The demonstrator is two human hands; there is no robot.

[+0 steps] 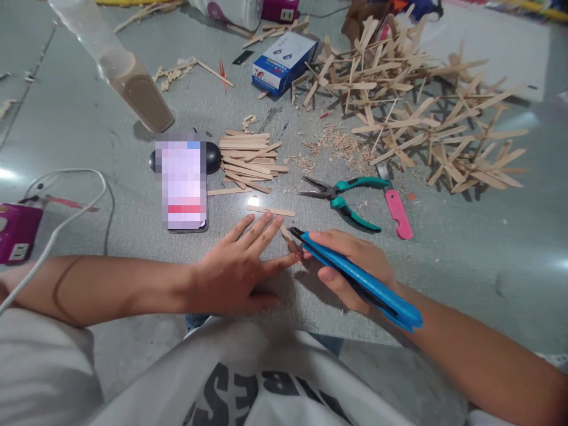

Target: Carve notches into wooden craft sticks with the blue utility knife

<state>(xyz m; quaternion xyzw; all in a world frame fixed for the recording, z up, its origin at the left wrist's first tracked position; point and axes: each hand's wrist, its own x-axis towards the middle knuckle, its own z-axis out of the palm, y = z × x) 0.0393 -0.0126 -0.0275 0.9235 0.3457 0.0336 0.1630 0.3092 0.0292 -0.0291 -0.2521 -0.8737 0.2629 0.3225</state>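
Observation:
My left hand (242, 263) lies flat on the table with its fingers spread, fingertips at a wooden craft stick (281, 212) lying crosswise. A second, tilted craft stick (287, 238) sits between its index finger and the tip of a blue utility knife (364, 278). My right hand (370, 254) is closed around that knife, whose dark tip points up and left, close to the tilted stick. Fingers partly cover this stick, so whether the blade touches it I cannot tell. Beyond the hands lie green-handled pliers (331, 192), jaws apart, and a pink folding cutter (397, 213).
Loose craft sticks (246, 157) are bunched beside a phone (184, 183) propped on a black object. Star-shaped stick assemblies (399, 112) pile up at the back right. Wood shavings (341, 148), a blue-white box (284, 62), a bottle (142, 89) and a white cable (66, 222) surround the work area.

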